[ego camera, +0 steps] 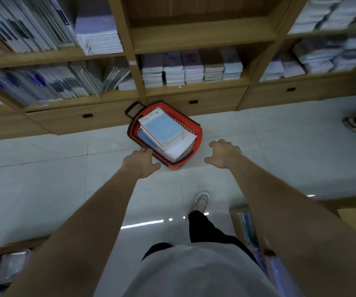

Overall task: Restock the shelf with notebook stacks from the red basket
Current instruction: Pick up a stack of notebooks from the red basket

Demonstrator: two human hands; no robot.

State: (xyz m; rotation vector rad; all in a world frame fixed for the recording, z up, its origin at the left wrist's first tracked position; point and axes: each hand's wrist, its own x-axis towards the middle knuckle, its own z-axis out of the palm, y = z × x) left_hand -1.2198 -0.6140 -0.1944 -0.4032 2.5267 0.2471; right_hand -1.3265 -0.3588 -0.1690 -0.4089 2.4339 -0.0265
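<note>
Both hands hang loose and empty: left hand (142, 161) at seven o'clock of the red basket (174, 166), maybe touching its rim, right hand (224, 154) at four. Inside lie notebook stacks (162, 130); the shelf (194, 87) stands at twelve.

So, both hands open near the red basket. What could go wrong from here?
1. The notebooks in the red basket lie skewed in uneven layers, so a two-sided grab may lift only the top ones and let the rest slide.
2. The spiral-bound notebook at the far side could snag on its neighbours.
3. The left hand is by the rim and the right hand is off to the side, so the grip may land lopsided.
</note>
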